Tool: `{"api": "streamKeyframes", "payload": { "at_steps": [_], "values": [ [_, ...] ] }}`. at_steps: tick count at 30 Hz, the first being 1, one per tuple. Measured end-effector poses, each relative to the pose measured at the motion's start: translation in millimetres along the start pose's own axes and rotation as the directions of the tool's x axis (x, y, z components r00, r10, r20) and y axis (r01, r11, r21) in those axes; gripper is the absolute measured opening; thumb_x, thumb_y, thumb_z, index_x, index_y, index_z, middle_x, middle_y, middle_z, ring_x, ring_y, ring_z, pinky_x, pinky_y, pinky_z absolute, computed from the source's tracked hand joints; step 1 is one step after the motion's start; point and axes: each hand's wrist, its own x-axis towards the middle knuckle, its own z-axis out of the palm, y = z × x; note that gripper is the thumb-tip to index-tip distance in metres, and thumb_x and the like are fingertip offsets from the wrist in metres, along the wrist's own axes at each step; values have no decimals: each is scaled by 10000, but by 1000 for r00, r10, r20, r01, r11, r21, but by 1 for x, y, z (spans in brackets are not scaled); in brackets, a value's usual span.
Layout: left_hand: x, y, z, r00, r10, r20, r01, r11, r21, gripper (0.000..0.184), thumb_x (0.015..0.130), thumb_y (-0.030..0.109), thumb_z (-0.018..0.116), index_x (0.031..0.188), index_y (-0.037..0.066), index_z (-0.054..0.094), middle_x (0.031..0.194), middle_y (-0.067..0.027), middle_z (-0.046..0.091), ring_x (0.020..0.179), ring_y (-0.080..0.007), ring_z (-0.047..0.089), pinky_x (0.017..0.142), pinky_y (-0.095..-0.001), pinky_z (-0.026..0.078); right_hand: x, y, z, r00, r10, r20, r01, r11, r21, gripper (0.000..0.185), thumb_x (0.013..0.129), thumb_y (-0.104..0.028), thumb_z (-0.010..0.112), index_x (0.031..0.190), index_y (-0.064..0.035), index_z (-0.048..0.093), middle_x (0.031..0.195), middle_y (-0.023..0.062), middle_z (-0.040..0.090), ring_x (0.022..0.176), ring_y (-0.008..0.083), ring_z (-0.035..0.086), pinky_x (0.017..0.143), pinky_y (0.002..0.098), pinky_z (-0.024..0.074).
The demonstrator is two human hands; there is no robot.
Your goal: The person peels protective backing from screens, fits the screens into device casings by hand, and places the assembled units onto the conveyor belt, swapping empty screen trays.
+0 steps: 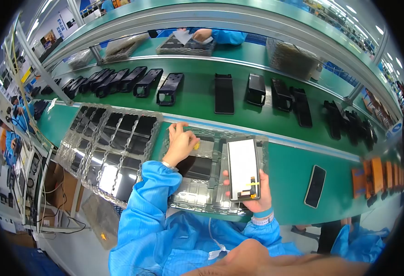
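Note:
My right hand (264,195) holds a phone screen panel (242,165) from below, tilted up, with its white back facing me. A dark flex cable with yellow tape (252,185) sits near the panel's lower end. Over the upper left of a clear plastic tray (190,198), my left hand (180,143) has its fingers bent together. A small yellow piece (196,145) shows at its fingertips; its kind is unclear. Below that hand a dark panel (197,167) lies in the tray. The raised panel hides part of the tray's right side.
Clear trays with dark screen panels (135,129) stand to the left. Several black fixtures (170,87) line the green belt (193,99) beyond. A phone (315,186) lies at right, near orange holders (375,175). Across the line, another person's hand (202,34) works over a tray.

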Motion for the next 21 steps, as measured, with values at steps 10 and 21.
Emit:
{"api": "streamKeyframes", "payload": {
  "at_steps": [10,21],
  "values": [
    [5,55,-27,966,96,-239,-89,995,41,224,670,127,774,826,69,625,1187,-144,514,1098,-378,412,930,-462,345,-3,-2,9,987,-147,-67,125,957,-261,581,1010,-455,274,1355,-2,392,1288,213,507,1109,286,564,853,468,532],
    [-39,163,-43,921,350,-172,-390,829,-401,232,627,66,779,835,102,684,880,-30,583,873,-266,492,757,-356,426,4,9,19,901,-319,-295,189,899,-395,335,1012,-309,419,880,-34,557,822,9,544,756,71,498,657,256,427]
  ]
}}
